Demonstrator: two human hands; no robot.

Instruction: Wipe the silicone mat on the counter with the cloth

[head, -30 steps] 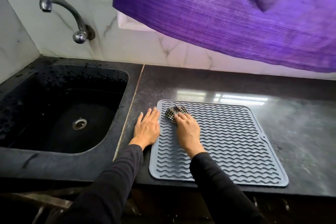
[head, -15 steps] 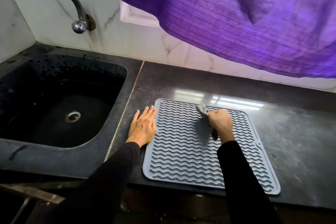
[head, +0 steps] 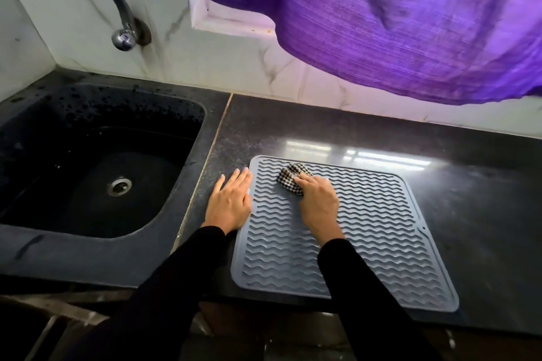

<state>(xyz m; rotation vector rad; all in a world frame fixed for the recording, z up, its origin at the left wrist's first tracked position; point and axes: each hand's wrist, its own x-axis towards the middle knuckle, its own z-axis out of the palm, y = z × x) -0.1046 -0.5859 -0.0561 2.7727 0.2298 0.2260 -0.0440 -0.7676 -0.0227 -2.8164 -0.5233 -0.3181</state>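
Observation:
A grey silicone mat [head: 381, 231] with wavy ridges lies on the dark counter [head: 469, 184], close to its front edge. My right hand [head: 318, 199] presses a bunched black-and-white checked cloth [head: 290, 179] onto the mat's far left corner, fingers curled over it. My left hand [head: 230, 202] lies flat, fingers straight, on the counter and the mat's left edge.
A black sink [head: 96, 164] with a metal drain [head: 118, 186] is set in the counter to the left. A chrome tap [head: 117, 9] comes out of the white tiled wall. A purple curtain [head: 396, 14] hangs above the counter's back.
My right hand has swept the cloth from the mat's far middle back to its far left corner. My left hand has stayed at the left edge.

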